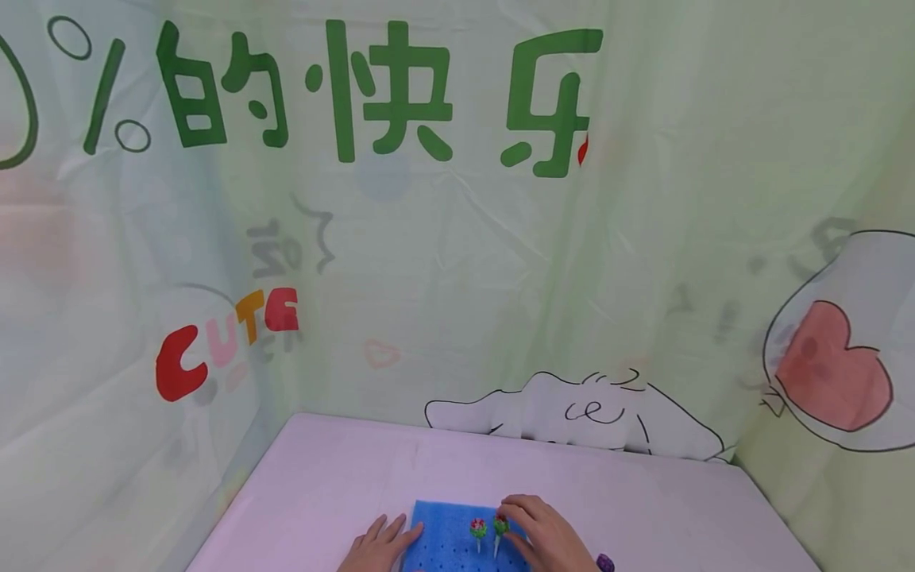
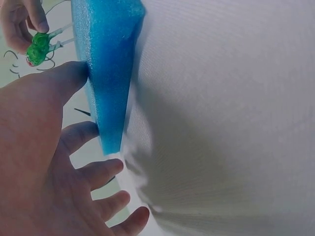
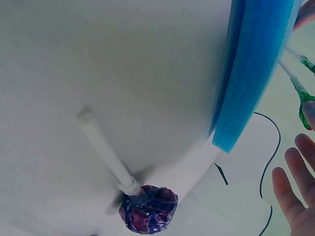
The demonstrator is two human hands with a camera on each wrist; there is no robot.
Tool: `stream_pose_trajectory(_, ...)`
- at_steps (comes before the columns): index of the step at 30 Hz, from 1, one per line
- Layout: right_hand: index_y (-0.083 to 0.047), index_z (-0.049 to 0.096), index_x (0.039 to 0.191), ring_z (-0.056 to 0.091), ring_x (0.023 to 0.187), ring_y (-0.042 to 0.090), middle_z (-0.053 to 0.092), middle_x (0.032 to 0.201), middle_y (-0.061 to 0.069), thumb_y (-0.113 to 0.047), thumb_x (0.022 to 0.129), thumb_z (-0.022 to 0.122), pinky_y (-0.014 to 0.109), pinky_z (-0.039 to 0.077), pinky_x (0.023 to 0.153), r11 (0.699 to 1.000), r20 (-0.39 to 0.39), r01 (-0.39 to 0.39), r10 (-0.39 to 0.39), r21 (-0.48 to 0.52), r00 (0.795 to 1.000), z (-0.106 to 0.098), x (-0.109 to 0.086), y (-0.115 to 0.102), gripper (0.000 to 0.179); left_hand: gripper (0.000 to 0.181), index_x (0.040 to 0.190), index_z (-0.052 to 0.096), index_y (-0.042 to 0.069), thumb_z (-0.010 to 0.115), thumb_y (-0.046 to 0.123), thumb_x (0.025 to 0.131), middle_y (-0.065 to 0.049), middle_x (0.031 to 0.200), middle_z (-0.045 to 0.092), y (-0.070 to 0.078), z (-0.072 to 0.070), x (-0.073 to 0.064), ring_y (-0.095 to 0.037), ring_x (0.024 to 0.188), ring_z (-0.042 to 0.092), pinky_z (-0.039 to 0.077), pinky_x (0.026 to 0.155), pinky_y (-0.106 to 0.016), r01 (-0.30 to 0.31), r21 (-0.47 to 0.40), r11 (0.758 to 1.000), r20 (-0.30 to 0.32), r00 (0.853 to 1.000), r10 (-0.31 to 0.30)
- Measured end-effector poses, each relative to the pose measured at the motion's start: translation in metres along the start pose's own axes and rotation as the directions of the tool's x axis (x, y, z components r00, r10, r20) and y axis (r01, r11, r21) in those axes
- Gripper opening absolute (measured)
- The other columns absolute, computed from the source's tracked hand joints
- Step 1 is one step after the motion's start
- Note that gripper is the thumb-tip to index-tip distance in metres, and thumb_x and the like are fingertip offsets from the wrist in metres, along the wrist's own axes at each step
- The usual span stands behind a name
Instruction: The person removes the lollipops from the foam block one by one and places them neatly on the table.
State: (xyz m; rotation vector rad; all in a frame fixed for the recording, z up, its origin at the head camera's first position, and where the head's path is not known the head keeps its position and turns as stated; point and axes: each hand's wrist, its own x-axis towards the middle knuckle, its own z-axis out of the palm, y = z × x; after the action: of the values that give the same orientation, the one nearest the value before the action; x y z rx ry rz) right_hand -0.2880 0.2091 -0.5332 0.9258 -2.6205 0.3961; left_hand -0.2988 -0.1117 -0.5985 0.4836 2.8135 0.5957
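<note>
A blue foam block (image 1: 446, 548) dotted with small holes lies on the table. Two lollipops in green wrappers stand upright in it, their white sticks in the foam. At the right-hand lollipop (image 1: 501, 526), my right hand (image 1: 546, 536) pinches the wrapped head between thumb and fingertips. The other lollipop (image 1: 478, 527), green with red, stands just left of it. My left hand (image 1: 379, 546) is spread on the block's left side, its thumb (image 2: 74, 78) touching the foam and the other fingers extended.
A purple-wrapped lollipop (image 3: 147, 209) lies on the table to the right of the block, close to my right wrist. The pale table (image 1: 343, 469) is bounded at the back and sides by a printed curtain (image 1: 429, 278).
</note>
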Motion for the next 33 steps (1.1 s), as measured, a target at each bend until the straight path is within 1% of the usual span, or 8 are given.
stream_pose_trajectory(7,-0.019,0.067,0.121,0.063,0.109,0.014,0.064,0.120,-0.006,-0.021,0.090,0.076,0.035,0.057,0.090,1.000,-0.033,0.008,-0.009,-0.017,0.999,-0.001,0.001,-0.001,0.032,0.087,0.149,0.048,0.038,0.050,0.088,0.077,-0.009,0.154,0.048,0.000,0.002,0.001,-0.046,0.144,0.037,0.034,0.107,-0.072,-0.014,-0.002,1.000,-0.019,1.000,0.014)
stream_pose_trajectory(14,-0.018,0.068,0.121,0.063,0.110,0.015,0.065,0.121,-0.006,-0.019,0.090,0.075,0.037,0.057,0.093,0.998,-0.018,-0.065,0.064,-0.015,0.998,-0.009,0.006,-0.003,0.031,0.093,0.150,0.046,0.038,0.054,0.090,0.072,-0.009,0.155,0.048,-0.001,0.003,0.001,-0.046,0.144,0.037,0.033,0.107,-0.073,-0.007,0.000,1.000,-0.008,1.000,0.007)
stream_pose_trajectory(18,-0.019,0.068,0.120,0.064,0.109,0.015,0.066,0.119,-0.006,-0.018,0.090,0.075,0.037,0.058,0.091,0.998,-0.030,-0.063,0.063,-0.025,0.998,-0.013,0.008,-0.002,0.031,0.092,0.149,0.047,0.037,0.054,0.089,0.073,-0.009,0.155,0.048,0.000,0.002,0.001,-0.047,0.144,0.036,0.032,0.107,-0.074,-0.003,-0.011,1.000,-0.004,1.000,0.003)
stream_pose_trajectory(21,-0.020,0.068,0.120,0.064,0.108,0.014,0.065,0.117,-0.008,-0.019,0.090,0.075,0.036,0.057,0.091,0.996,-0.002,-0.090,0.090,0.009,0.996,-0.015,0.008,-0.001,0.031,0.094,0.150,0.047,0.037,0.054,0.089,0.072,-0.009,0.155,0.048,0.001,0.002,0.001,-0.046,0.145,0.036,0.032,0.107,-0.074,0.007,-0.008,1.000,0.003,1.000,-0.007)
stream_pose_trajectory(23,-0.021,0.068,0.121,0.063,0.109,0.014,0.065,0.117,-0.010,-0.021,0.092,0.073,0.037,0.057,0.092,0.989,0.053,-0.139,0.136,0.057,0.989,-0.018,0.009,0.000,0.029,0.096,0.150,0.046,0.038,0.055,0.090,0.071,-0.008,0.155,0.047,0.001,0.002,0.001,-0.046,0.145,0.036,0.032,0.107,-0.074,0.013,-0.002,1.000,0.008,1.000,-0.013)
stream_pose_trajectory(27,-0.021,0.068,0.122,0.063,0.112,0.019,0.066,0.118,-0.008,-0.027,0.096,0.069,0.043,0.055,0.094,0.936,0.226,-0.275,0.226,0.218,0.948,-0.024,0.009,0.002,0.027,0.097,0.150,0.046,0.037,0.056,0.091,0.070,-0.008,0.155,0.047,0.000,0.002,0.002,-0.046,0.145,0.036,0.032,0.108,-0.074,0.015,0.002,1.000,0.007,1.000,-0.015)
stream_pose_trajectory(31,-0.015,0.068,0.123,0.062,0.113,0.030,0.069,0.118,-0.002,-0.032,0.096,0.067,0.052,0.053,0.095,0.834,0.396,-0.389,0.229,0.392,0.889,-0.027,0.009,0.008,0.032,0.097,0.150,0.046,0.037,0.055,0.091,0.070,-0.008,0.156,0.047,-0.002,0.004,0.002,-0.046,0.145,0.036,0.032,0.108,-0.073,0.012,0.009,1.000,0.002,1.000,-0.012)
stream_pose_trajectory(33,-0.012,0.067,0.124,0.062,0.113,0.032,0.069,0.119,0.001,-0.032,0.097,0.067,0.054,0.053,0.094,0.786,0.451,-0.420,0.204,0.454,0.869,-0.028,0.009,0.010,0.034,0.097,0.150,0.045,0.037,0.055,0.091,0.070,-0.008,0.156,0.047,-0.002,0.004,0.002,-0.046,0.145,0.036,0.032,0.108,-0.073,0.011,0.010,1.000,0.002,1.000,-0.011)
